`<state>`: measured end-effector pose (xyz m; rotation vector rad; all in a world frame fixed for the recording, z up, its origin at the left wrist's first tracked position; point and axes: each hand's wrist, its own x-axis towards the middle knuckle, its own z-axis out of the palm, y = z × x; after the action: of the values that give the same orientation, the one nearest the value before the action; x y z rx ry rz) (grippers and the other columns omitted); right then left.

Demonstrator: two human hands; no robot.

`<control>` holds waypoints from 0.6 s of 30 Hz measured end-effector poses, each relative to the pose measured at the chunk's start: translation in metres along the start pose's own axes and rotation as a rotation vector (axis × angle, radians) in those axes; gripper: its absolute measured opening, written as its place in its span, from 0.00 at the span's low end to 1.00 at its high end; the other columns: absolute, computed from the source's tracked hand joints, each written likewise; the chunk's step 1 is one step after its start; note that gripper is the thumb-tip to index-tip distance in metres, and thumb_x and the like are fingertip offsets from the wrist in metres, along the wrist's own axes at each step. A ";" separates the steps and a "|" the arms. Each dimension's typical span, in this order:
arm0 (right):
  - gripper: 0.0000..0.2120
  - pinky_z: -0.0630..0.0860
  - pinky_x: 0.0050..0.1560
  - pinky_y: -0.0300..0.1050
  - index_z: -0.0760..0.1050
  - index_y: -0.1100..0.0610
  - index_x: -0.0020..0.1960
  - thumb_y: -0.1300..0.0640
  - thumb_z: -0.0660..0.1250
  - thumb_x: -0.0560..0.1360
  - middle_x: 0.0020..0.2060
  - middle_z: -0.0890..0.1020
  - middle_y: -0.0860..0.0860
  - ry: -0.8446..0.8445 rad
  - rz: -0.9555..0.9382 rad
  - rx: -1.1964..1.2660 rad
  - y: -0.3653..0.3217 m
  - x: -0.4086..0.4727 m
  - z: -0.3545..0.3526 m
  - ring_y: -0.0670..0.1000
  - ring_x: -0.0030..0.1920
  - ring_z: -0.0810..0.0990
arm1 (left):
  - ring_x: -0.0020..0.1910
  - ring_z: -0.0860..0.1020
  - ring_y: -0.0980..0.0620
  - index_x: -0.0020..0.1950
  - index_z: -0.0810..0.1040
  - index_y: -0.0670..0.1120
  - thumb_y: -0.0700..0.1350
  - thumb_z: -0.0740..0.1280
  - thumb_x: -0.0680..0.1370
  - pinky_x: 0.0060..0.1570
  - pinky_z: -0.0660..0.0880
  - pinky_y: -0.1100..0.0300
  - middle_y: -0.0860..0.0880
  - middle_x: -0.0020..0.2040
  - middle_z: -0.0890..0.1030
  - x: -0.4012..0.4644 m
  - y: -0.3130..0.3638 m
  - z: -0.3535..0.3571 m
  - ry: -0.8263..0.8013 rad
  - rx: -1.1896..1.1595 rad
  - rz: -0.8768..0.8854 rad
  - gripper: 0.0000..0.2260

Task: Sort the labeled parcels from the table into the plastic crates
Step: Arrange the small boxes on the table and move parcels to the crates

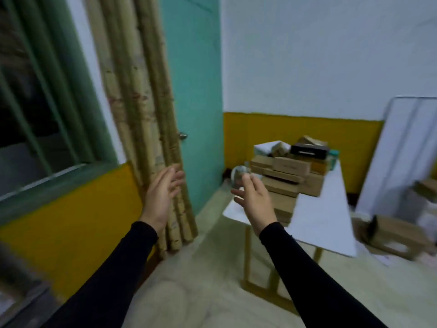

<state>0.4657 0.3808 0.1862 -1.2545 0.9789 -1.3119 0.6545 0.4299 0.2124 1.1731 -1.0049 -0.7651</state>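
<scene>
A heap of brown cardboard parcels (pixel 287 175) lies on a white table (pixel 321 218) at the right, with a black box (pixel 308 150) on top toward the back. My left hand (pixel 163 194) is raised in the air in front of the curtain, fingers straight, holding nothing. My right hand (pixel 254 197) hovers over the table's near left corner, fingers relaxed, also with nothing in it. Both arms wear black sleeves. No plastic crate shows in the frame.
A beige curtain (pixel 142 114) hangs by a barred window (pixel 35 102) at the left, with a teal door (pixel 194 95) behind. A white board (pixel 402 150) leans on the wall at the right. Cardboard boxes (pixel 392 235) lie on the floor beside the table.
</scene>
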 end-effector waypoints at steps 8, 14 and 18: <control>0.09 0.77 0.61 0.52 0.74 0.46 0.52 0.48 0.55 0.84 0.51 0.81 0.48 0.327 0.009 -0.096 -0.022 0.044 -0.287 0.51 0.55 0.81 | 0.58 0.78 0.53 0.70 0.71 0.46 0.50 0.54 0.85 0.56 0.74 0.59 0.49 0.59 0.79 0.023 -0.033 0.296 -0.292 -0.051 -0.008 0.17; 0.10 0.75 0.63 0.51 0.72 0.48 0.58 0.47 0.54 0.84 0.51 0.78 0.43 0.321 0.074 -0.131 -0.017 0.094 -0.385 0.51 0.57 0.79 | 0.59 0.78 0.51 0.71 0.71 0.45 0.50 0.54 0.85 0.57 0.74 0.58 0.47 0.61 0.79 0.050 -0.063 0.403 -0.274 -0.059 -0.038 0.18; 0.10 0.76 0.62 0.52 0.73 0.46 0.54 0.46 0.55 0.84 0.55 0.79 0.48 0.267 0.087 -0.155 -0.006 0.151 -0.407 0.50 0.55 0.80 | 0.59 0.78 0.52 0.69 0.72 0.47 0.49 0.54 0.85 0.54 0.74 0.61 0.49 0.58 0.79 0.087 -0.074 0.450 -0.235 -0.066 -0.011 0.16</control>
<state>0.0733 0.1956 0.1642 -1.1557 1.3305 -1.3798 0.2730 0.1659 0.1935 1.0493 -1.1583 -0.9538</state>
